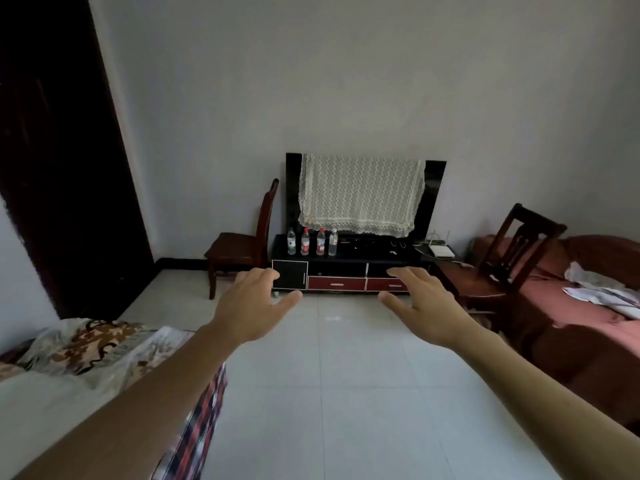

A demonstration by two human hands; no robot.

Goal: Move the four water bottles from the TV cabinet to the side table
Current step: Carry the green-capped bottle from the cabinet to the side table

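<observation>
Several water bottles stand upright in a row on the left part of the black TV cabinet (pixel 377 258) at the far wall: one with a green label (pixel 291 241), two with red labels (pixel 305 241) (pixel 321 242), and a clear one (pixel 332 242). My left hand (pixel 254 303) and my right hand (pixel 420 301) are stretched out in front of me, palms down, fingers apart, holding nothing. Both hands are well short of the cabinet, with tiled floor between. No side table is recognisable in view.
A TV (pixel 434 199) draped with a lace cloth (pixel 362 194) sits on the cabinet. Wooden chairs stand left (pixel 242 244) and right (pixel 502 258) of it. A red sofa (pixel 588 306) lies at right, a bed with patterned bedding (pixel 86 351) at left, a dark door (pixel 59 168) beyond.
</observation>
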